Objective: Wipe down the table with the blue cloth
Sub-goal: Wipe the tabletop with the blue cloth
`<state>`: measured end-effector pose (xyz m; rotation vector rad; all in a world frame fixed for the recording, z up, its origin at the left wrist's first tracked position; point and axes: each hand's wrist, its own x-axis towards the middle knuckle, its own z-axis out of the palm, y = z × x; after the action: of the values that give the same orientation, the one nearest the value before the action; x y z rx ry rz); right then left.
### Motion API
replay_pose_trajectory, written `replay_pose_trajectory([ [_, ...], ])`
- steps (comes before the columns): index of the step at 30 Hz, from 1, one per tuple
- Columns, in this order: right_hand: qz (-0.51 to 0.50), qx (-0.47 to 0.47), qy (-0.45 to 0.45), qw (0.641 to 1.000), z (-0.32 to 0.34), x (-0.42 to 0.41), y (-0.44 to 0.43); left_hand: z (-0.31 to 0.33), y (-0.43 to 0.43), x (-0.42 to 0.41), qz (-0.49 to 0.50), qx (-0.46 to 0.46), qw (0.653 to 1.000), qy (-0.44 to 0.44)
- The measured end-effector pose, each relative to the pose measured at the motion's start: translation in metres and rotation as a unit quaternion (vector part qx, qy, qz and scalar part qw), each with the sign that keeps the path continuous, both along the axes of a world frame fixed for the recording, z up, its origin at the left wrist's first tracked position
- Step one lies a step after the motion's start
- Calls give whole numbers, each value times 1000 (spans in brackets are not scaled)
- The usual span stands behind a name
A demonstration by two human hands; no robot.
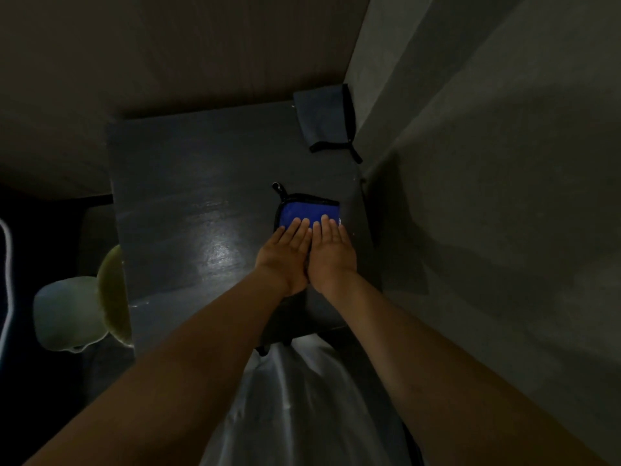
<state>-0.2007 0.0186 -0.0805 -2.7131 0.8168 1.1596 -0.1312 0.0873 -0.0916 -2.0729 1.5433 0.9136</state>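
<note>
Both arms reach forward over the dark table (pixel 188 183), nearly straight from elbow to wrist, and they converge until the 2 hands meet side by side. The left hand (pixel 285 255) lies palm down, fingers extended and held together, its inner edge touching the right hand (pixel 331 253), which mirrors it: flat, palm down, fingers straight and close together. Neither hand pinches or curls around anything; both are laid open and press flat from above.

Under the fingertips sits the blue cloth (pixel 307 211), a bright blue rectangle with a black border and a small black loop sticking out at its far left corner. The fingers cover the cloth's near edge, and the far part shows beyond them. It lies flat on the table's right half, close to the right edge, and the heels of both hands rest on the bare tabletop just behind it.

A glossy patch of reflected light shines on the table surface left of the hands. At the far right corner of the table lies a second cloth (pixel 324 121), duller grey-blue with black trim, well apart from the hands and partly hanging past the table's corner against the wall (pixel 487 163). To the left of the table, a pale rounded object (pixel 67 314) sits low in the dim light; what it is cannot be told.
</note>
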Motion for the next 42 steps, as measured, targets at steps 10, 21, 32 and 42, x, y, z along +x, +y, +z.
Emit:
replay_pose_trajectory([
  [10,-75,26,-34,996,0,-8,-10,-5,-13,2,-15,-59,998,18],
  [21,102,105,-152,977,9,0,-90,-1,12,-71,237,-165,954,85],
  [32,288,37,-86,953,5,-6,-99,0,-6,-64,192,-77,978,32],
  [42,214,157,-110,958,-3,-19,-120,0,4,-33,79,-86,993,25],
])
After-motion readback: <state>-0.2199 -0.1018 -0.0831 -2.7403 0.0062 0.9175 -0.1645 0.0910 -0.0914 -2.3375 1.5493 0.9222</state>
